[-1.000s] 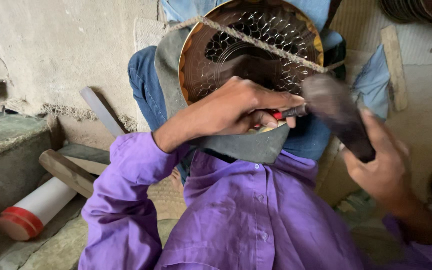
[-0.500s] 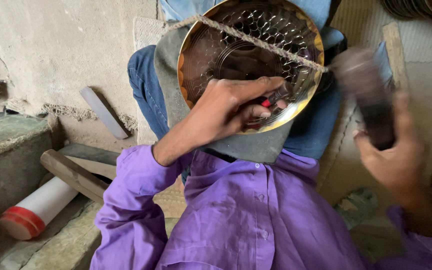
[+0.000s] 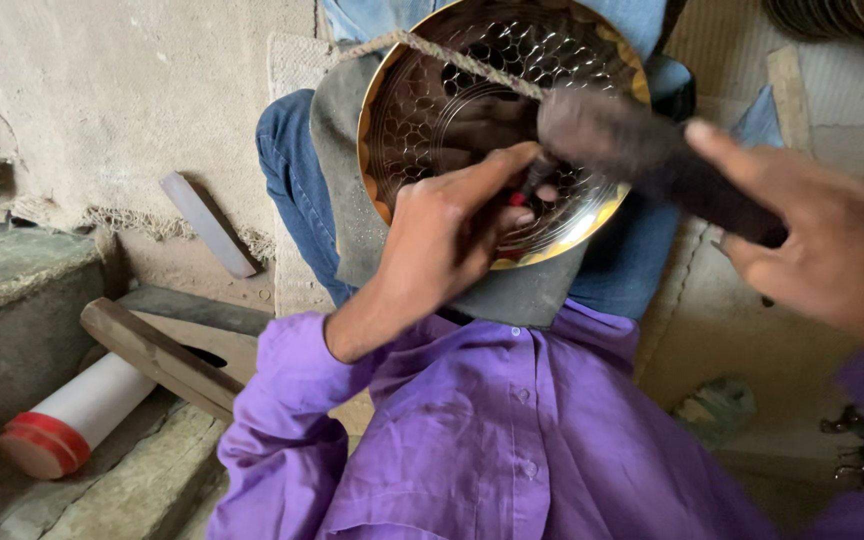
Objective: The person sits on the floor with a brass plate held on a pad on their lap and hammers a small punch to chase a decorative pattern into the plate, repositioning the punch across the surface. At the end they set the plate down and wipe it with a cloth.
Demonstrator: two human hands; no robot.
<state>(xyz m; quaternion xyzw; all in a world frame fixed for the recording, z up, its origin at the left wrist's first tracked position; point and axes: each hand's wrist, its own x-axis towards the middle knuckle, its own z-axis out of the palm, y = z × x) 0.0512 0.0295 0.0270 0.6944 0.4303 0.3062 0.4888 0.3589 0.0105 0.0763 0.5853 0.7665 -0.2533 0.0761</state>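
A round brass plate (image 3: 422, 120) with a punched pattern rests on a grey pad (image 3: 522, 290) over my jeans-clad legs. A twisted rope (image 3: 432, 50) crosses its top. My left hand (image 3: 452, 240) pinches a small red-tipped punch (image 3: 518, 198) upright against the plate's lower middle. My right hand (image 3: 822, 230) grips a dark mallet (image 3: 642, 155), whose blurred head sits just above the punch. My purple shirt fills the foreground.
A white cylinder with a red cap (image 3: 62, 425) lies at the lower left beside a wooden piece (image 3: 157, 355) and a stone block (image 3: 12, 300). A flat grey bar (image 3: 207, 225) lies by my left leg. A wooden strip (image 3: 792, 95) is at the upper right.
The right hand swung the mallet up and away, then brought it back down onto the punch. The left hand has kept the punch on the plate, shifting slightly.
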